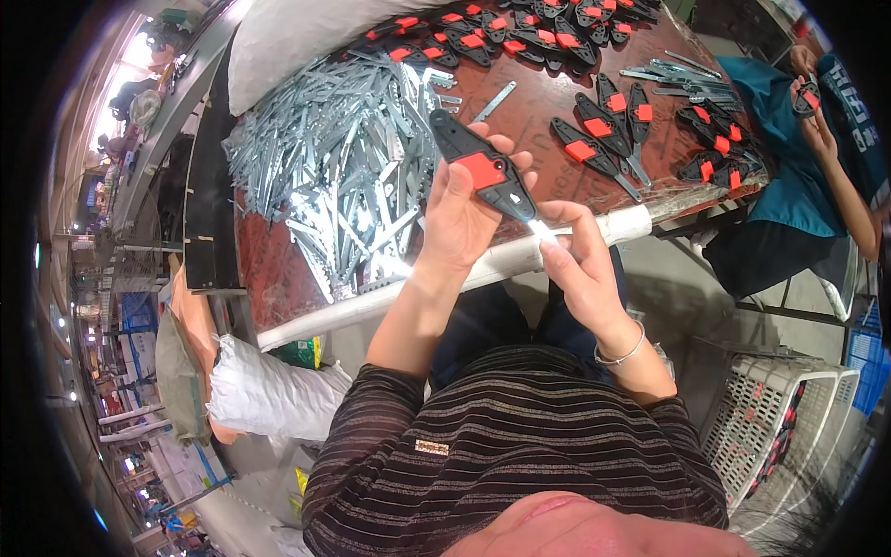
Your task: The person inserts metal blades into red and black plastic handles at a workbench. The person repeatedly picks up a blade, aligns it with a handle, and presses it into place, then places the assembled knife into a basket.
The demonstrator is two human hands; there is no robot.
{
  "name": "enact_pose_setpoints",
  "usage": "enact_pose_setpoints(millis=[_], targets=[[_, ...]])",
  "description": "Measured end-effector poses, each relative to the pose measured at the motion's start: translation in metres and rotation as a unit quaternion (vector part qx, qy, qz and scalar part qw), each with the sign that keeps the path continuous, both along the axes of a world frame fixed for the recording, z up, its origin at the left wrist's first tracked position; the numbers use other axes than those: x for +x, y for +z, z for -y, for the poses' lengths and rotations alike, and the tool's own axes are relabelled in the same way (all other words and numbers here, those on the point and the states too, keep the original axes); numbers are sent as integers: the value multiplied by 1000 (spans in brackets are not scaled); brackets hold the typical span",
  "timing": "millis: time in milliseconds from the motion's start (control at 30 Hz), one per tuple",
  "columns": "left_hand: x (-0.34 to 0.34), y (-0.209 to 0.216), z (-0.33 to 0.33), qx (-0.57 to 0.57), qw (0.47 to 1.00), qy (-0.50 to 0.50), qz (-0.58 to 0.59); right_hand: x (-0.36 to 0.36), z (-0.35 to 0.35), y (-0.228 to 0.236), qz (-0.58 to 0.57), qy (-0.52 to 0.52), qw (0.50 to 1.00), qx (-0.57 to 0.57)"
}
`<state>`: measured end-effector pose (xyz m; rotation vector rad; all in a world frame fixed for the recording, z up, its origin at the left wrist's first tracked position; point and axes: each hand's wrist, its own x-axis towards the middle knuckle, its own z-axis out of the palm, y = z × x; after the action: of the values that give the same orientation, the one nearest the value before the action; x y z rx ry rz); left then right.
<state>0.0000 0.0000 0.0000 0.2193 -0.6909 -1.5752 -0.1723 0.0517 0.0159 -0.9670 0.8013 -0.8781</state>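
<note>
My left hand is closed round a long black plastic holder with a red block across its middle. The thumb lies beside the red part, and the fingers come up from behind. At the holder's lower end, a bright metal strip sticks out. Between thumb and forefinger, my right hand pinches that strip. Both hands are raised just above the table's front edge. How deep the strip sits in the holder cannot be seen. To the right lie several similar black and red holders, some with metal strips jutting out.
A large heap of loose metal strips covers the left of the brown table. More holders lie at the back, beside a white sack. A co-worker's hand holds another holder at right. A plastic crate stands lower right.
</note>
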Motion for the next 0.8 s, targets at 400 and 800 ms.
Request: enact_pose_setpoints(millis=[400,800], targets=[[-15,-9,-10,63,998,20,21,19,16,-12,-118,-116,960,-226],[-22,-32,10,363,929,67,-36,-71,151,-51,-629,-293,637,-337]])
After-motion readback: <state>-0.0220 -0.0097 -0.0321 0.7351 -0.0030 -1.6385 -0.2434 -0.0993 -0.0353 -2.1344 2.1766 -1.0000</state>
